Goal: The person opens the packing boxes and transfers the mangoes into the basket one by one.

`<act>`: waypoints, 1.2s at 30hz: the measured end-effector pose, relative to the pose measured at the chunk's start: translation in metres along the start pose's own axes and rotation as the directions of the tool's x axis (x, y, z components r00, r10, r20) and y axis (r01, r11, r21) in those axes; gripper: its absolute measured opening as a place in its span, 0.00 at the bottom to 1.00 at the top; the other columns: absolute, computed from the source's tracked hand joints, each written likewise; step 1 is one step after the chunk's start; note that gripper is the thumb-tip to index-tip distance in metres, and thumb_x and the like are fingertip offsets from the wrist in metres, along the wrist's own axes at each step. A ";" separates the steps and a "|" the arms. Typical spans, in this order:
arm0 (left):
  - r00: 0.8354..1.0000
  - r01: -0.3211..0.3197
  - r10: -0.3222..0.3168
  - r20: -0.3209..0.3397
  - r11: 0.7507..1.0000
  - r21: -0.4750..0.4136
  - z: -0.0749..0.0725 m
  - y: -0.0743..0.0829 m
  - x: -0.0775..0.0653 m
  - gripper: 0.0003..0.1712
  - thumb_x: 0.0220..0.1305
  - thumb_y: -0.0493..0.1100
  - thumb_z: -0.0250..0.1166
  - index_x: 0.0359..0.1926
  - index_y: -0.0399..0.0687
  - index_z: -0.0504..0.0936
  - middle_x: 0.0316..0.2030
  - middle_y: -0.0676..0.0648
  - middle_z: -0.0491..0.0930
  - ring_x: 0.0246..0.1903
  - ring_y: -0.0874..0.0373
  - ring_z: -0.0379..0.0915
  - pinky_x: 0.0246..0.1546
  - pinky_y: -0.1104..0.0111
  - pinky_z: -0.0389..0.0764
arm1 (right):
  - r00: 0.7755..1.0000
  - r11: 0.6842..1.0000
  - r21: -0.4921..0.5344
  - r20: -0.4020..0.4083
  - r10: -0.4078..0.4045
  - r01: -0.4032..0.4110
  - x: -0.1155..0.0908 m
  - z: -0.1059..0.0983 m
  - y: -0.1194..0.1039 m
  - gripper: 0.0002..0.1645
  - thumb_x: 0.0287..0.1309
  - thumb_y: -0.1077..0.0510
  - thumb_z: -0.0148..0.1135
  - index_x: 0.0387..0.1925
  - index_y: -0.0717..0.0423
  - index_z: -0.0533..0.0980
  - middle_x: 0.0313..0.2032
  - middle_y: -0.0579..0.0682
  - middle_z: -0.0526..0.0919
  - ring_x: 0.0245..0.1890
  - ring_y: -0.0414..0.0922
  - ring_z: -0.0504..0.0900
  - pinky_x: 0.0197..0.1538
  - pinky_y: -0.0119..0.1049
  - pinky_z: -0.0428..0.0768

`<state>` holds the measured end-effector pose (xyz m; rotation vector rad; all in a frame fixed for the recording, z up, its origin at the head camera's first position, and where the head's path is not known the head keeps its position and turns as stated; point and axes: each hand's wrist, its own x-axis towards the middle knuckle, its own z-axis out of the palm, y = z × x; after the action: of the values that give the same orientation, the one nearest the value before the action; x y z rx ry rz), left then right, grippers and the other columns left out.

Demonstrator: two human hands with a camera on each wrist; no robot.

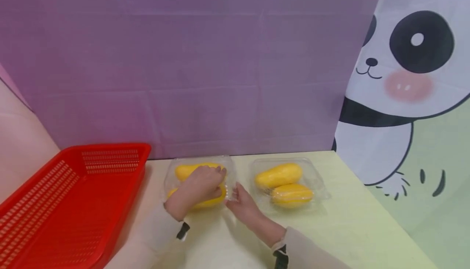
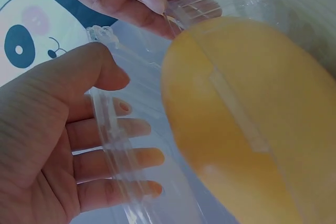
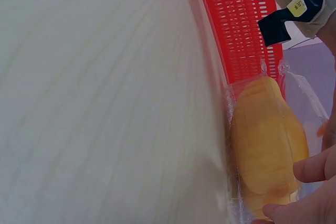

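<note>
A clear plastic clamshell box (image 1: 231, 165) with two yellow oblong fruits (image 1: 185, 171) lies before me, its lid raised in the left wrist view. My left hand (image 1: 205, 181) reaches over the box. In the left wrist view its fingers (image 2: 142, 157) are fairly straight and show through the clear lid (image 2: 107, 124), with the thumb at the lid's edge. My right hand (image 1: 244, 205) pinches the box's near right corner. The right wrist view shows its fingertips (image 3: 310, 167) beside the boxed fruit (image 3: 262, 135).
To the right, a second clear box (image 1: 317, 179) contains two yellow fruits (image 1: 279, 175). A red perforated basket (image 1: 106, 220) stands at the left. The pale tabletop (image 1: 227, 240) ends at a purple cloth (image 1: 205, 77); a panda-printed cloth (image 1: 389, 138) hangs at the right.
</note>
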<state>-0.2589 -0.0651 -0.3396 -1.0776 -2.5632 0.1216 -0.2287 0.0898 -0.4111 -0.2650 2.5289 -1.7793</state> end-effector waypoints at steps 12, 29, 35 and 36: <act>0.990 0.100 -0.097 0.098 0.995 -0.030 -0.010 0.001 0.004 0.23 0.55 0.43 0.68 0.51 0.39 0.79 0.39 0.44 0.83 0.20 0.56 0.66 0.26 0.68 0.77 | 1.000 1.000 -0.003 0.002 0.016 -0.016 -0.002 -0.001 -0.001 0.43 0.58 0.64 0.59 0.66 0.78 0.47 0.62 0.76 0.60 0.61 0.68 0.64 0.61 0.57 0.66; 0.988 0.145 -0.138 0.072 0.984 -0.106 -0.028 -0.008 0.009 0.23 0.53 0.41 0.71 0.51 0.43 0.80 0.42 0.46 0.83 0.36 0.50 0.78 0.44 0.59 0.80 | 1.000 1.000 0.020 -0.001 0.024 -0.024 -0.002 0.000 -0.002 0.44 0.59 0.63 0.59 0.67 0.77 0.46 0.62 0.76 0.59 0.61 0.68 0.64 0.61 0.56 0.66; 0.982 0.188 -0.182 0.058 0.975 -0.121 -0.036 -0.013 0.006 0.23 0.53 0.41 0.71 0.53 0.48 0.80 0.42 0.48 0.83 0.38 0.50 0.78 0.43 0.57 0.80 | 1.000 1.000 0.019 0.000 0.020 -0.020 -0.002 -0.001 -0.002 0.44 0.59 0.63 0.58 0.67 0.77 0.46 0.62 0.76 0.59 0.61 0.68 0.63 0.61 0.56 0.67; 0.979 0.201 -0.194 0.063 0.971 -0.127 -0.037 -0.013 0.006 0.24 0.54 0.42 0.71 0.53 0.48 0.80 0.43 0.48 0.83 0.39 0.51 0.78 0.45 0.58 0.80 | 1.000 1.000 0.018 0.002 0.022 -0.022 -0.003 -0.001 -0.002 0.44 0.59 0.63 0.58 0.67 0.77 0.46 0.62 0.76 0.59 0.61 0.68 0.63 0.61 0.56 0.67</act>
<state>-0.2582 -0.0728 -0.3003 -0.8663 -2.7398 -0.0744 -0.2260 0.0910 -0.4089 -0.2371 2.5036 -1.7918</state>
